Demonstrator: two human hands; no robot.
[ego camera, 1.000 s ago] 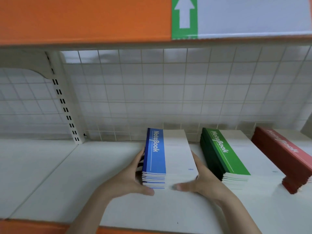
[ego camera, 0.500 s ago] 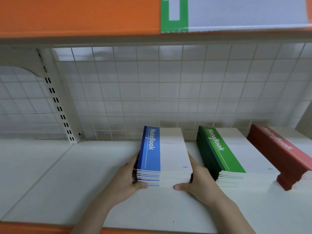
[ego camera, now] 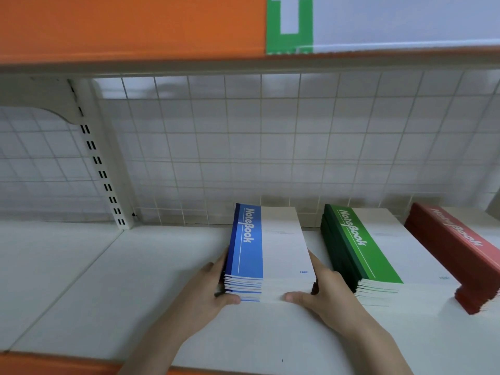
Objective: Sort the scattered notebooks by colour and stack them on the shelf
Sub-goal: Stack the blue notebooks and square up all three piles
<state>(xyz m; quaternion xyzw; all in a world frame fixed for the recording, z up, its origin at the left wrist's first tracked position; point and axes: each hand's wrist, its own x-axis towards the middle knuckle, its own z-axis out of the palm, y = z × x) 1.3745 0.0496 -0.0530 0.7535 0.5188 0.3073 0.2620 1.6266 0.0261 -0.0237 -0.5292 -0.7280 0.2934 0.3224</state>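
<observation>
A stack of blue-and-white notebooks (ego camera: pixel 267 250) lies flat on the white shelf (ego camera: pixel 113 288), a little right of centre. My left hand (ego camera: pixel 205 290) grips its left side, thumb curled round the front corner. My right hand (ego camera: pixel 322 296) grips its right side, thumb across the front edge. To the right lies a stack of green notebooks (ego camera: pixel 362 253), and a stack of red notebooks (ego camera: pixel 454 253) sits at the far right, partly cut off by the frame edge.
A white wire grid (ego camera: pixel 243 147) backs the shelf. A slotted white upright (ego camera: pixel 100 163) stands at the back left. Overhead runs an orange shelf edge (ego camera: pixel 130 25) with a green arrow label (ego camera: pixel 289 23). The shelf's orange front lip (ego camera: pixel 40 364) is at the bottom left.
Both hands have slid the blue stack slightly deeper onto the shelf and squared it; the view shifted a little. The green and red stacks stayed in place.
</observation>
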